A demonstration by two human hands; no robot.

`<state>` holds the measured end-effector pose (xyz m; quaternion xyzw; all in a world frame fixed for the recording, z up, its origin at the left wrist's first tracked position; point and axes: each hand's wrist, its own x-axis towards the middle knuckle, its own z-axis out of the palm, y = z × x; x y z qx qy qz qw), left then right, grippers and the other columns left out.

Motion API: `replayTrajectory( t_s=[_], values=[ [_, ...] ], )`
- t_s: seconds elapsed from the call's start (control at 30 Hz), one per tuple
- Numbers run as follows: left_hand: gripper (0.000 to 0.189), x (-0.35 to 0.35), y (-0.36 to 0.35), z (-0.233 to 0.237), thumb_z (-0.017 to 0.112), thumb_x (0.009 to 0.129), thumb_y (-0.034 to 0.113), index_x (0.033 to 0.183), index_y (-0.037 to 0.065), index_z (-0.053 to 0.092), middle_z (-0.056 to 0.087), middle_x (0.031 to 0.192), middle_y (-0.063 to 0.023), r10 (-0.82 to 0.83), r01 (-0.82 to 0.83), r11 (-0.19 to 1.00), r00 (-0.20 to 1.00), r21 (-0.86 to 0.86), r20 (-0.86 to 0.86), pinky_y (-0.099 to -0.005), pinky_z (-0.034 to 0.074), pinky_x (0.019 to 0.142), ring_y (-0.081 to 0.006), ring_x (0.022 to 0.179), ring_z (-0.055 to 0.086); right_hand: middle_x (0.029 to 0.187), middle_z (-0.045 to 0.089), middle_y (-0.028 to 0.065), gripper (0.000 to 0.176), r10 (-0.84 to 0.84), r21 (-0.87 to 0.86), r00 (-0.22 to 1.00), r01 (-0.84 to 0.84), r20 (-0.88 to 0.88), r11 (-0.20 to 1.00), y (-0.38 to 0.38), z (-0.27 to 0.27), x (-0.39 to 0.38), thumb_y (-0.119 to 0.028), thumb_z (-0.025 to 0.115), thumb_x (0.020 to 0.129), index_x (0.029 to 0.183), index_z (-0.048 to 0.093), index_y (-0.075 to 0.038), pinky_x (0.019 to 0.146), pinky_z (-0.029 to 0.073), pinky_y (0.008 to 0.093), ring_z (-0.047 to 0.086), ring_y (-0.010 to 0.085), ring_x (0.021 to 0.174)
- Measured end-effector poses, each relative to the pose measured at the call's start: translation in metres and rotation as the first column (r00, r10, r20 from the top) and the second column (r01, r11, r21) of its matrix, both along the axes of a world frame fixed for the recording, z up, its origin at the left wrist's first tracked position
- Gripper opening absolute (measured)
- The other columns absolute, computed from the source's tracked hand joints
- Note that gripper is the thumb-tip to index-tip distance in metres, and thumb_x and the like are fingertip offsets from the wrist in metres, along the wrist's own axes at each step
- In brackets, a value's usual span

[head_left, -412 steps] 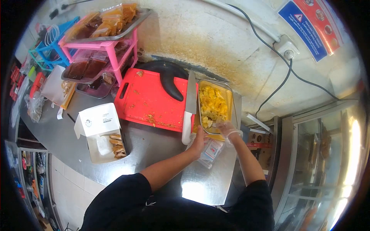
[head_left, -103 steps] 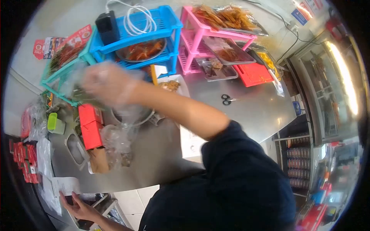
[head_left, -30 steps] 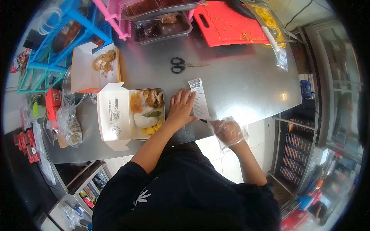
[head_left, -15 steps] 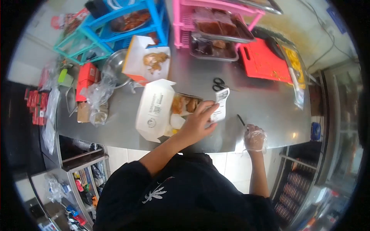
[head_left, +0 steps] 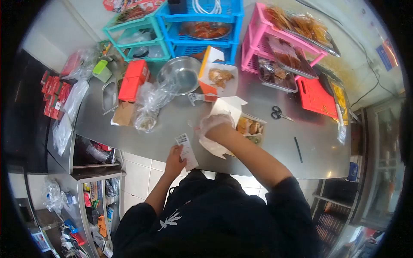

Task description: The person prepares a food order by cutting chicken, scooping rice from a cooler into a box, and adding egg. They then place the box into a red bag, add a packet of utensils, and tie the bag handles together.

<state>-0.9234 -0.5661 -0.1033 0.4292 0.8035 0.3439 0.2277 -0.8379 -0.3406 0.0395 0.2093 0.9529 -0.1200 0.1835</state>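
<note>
My left hand (head_left: pixel 175 161) is closed on a printed paper receipt (head_left: pixel 186 151), held over the near edge of the steel table. My right hand (head_left: pixel 216 128), in a clear plastic glove, is at the raised lid of a white food carton (head_left: pixel 229 107); its fingers are blurred and partly hidden, so their grip does not show. Pieces of cooked food (head_left: pixel 249 126) fill the carton, whose near side is behind my right forearm. A black pen (head_left: pixel 298 149) lies on the table to the right, with black-handled scissors (head_left: pixel 280 113) beyond it.
A second open carton (head_left: pixel 219 81) with fried food stands behind. Left of it are a metal bowl (head_left: pixel 179 74), a plastic bag (head_left: pixel 152 105) and a red box (head_left: pixel 134 81). Blue racks (head_left: pixel 198 41) and pink racks (head_left: pixel 284 38) line the back. A red cutting board (head_left: pixel 317 98) lies right.
The receipt has passed from over the carton to the left, still in my left hand. My right hand has left the pen and crossed to the carton's lid. The view has shifted.
</note>
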Motion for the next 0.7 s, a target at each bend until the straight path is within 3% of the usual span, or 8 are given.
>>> replayTrajectory(
  t_s=[0.07,0.13,0.33,0.43,0.5,0.57,0.63,0.7],
  values=[
    [0.058,-0.012,-0.006,0.0,0.07,0.067,0.01,0.121,0.004,0.05,0.044,0.119,-0.0168,-0.023,0.023,0.995,1.0,-0.093,0.002,-0.0375,0.048,0.066,-0.0228,0.079,0.059,0.08,0.066,0.0118,0.04,-0.043,0.031,0.999,0.044,-0.029,0.999,-0.002,-0.024,-0.012,-0.039,0.045,0.088,0.095,0.065,-0.005,0.066,0.051,0.0386,0.065,0.0289,0.077],
    [0.061,-0.029,-0.009,0.003,0.072,0.066,0.02,0.121,0.006,0.051,0.04,0.128,-0.0138,-0.198,0.148,0.975,0.918,-0.166,-0.344,-0.0428,0.043,0.079,-0.0255,0.097,0.054,0.077,0.066,0.0112,0.04,-0.089,0.067,0.995,0.093,-0.054,0.993,0.0,-0.026,-0.012,-0.039,0.045,0.087,0.09,0.066,-0.005,0.066,0.052,0.0381,0.066,0.0285,0.076],
    [0.066,-0.064,-0.01,0.015,0.074,0.062,0.026,0.121,0.008,0.051,0.033,0.138,-0.0119,-0.314,0.304,0.948,0.824,-0.1,-0.472,-0.0461,0.032,0.096,-0.0308,0.118,0.039,0.077,0.066,0.0108,0.024,0.086,0.123,0.979,-0.11,0.187,0.986,-0.045,0.028,0.024,-0.027,0.057,0.081,0.081,0.066,-0.005,0.058,0.054,0.035,0.066,0.0267,0.073],
    [0.068,-0.074,-0.007,-0.003,0.074,0.061,0.026,0.121,0.008,0.049,0.038,0.135,-0.0119,-0.396,0.4,0.912,0.799,-0.092,-0.453,-0.0471,0.027,0.1,-0.031,0.121,0.038,0.07,0.063,0.0124,0.031,-0.29,-0.002,0.957,0.29,-0.004,0.957,-0.068,0.047,0.026,-0.03,0.053,0.086,0.079,0.065,-0.003,0.057,0.053,0.036,0.064,0.029,0.067],
    [0.072,-0.077,-0.001,0.0,0.075,0.061,0.026,0.124,0.008,0.045,0.039,0.134,-0.012,-0.374,0.371,0.925,0.85,-0.081,-0.372,-0.048,0.025,0.101,-0.0315,0.121,0.037,0.069,0.061,0.0159,0.032,-0.264,-0.234,0.962,0.243,-0.063,0.941,-0.075,0.042,0.031,-0.033,0.044,0.091,0.088,0.061,-0.006,0.055,0.049,0.0422,0.06,0.0301,0.06],
    [0.077,-0.081,0.003,0.0,0.075,0.061,0.026,0.127,0.008,0.04,0.04,0.133,-0.0121,-0.351,0.343,0.936,0.891,-0.079,-0.289,-0.0488,0.024,0.102,-0.032,0.122,0.037,0.065,0.058,0.0149,0.03,-0.277,-0.225,0.947,0.237,-0.166,0.945,-0.086,0.012,0.044,-0.024,0.047,0.089,0.115,0.052,-0.011,0.054,0.049,0.0428,0.057,0.0287,0.056],
    [0.086,-0.086,0.005,-0.006,0.075,0.061,0.026,0.132,0.008,0.029,0.039,0.134,-0.0137,-0.334,0.328,0.942,0.908,-0.067,-0.252,-0.0503,0.024,0.103,-0.033,0.123,0.036,0.06,0.052,0.0124,0.05,0.306,0.157,0.882,-0.266,-0.359,0.951,-0.096,0.007,0.047,-0.016,0.052,0.084,0.131,0.037,-0.014,0.053,0.049,0.0413,0.057,0.0271,0.055],
    [0.088,-0.09,0.002,-0.015,0.075,0.061,0.027,0.132,0.008,0.028,0.039,0.133,-0.0145,-0.332,0.348,0.937,0.913,0.029,-0.238,-0.0506,0.025,0.102,-0.0333,0.123,0.036,0.059,0.05,0.0092,0.059,0.265,0.142,0.879,-0.227,-0.397,0.964,-0.104,0.019,0.042,-0.01,0.055,0.078,0.133,0.037,-0.016,0.052,0.049,0.0389,0.056,0.0257,0.053]
  ],
)
